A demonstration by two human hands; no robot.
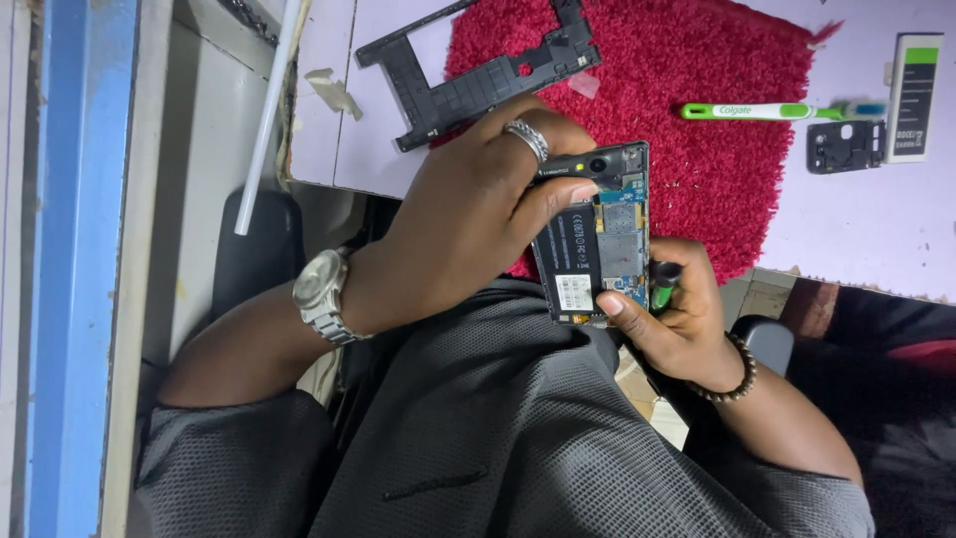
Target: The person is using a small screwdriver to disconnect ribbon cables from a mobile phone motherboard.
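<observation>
The person holds an opened phone (pixel 596 234) up in front of their body, just off the near edge of the worktop (pixel 856 224). The phone's back cover is off, so its black battery and its blue and silver inner parts show. The left hand (pixel 468 214) is wrapped around the left side and top of the phone, in a tight grip, with the thumb lying flat across the top of the battery. That hand has a silver ring (pixel 527 137) on one finger and a silver watch (pixel 322 295) on the wrist. The right hand (pixel 677 314) is closed around a small screwdriver (pixel 663 283) with a green and black handle, and its thumb presses on the bottom edge of the phone. The tip of the screwdriver is against the right side of the phone, near the bottom. A dark bead bracelet (pixel 735 377) sits on the right wrist. A fuzzy red mat (pixel 717 90) lies on the pale purple worktop, reaching its near edge just behind the phone. A black phone frame (pixel 478 75) lies partly on the mat's left side. To the right of the mat lies a green and white toothbrush (pixel 767 111). Just below its far end is a small black phone part (pixel 844 146), and beside that, near the right edge, lies a white and green battery (pixel 916 95).
</observation>
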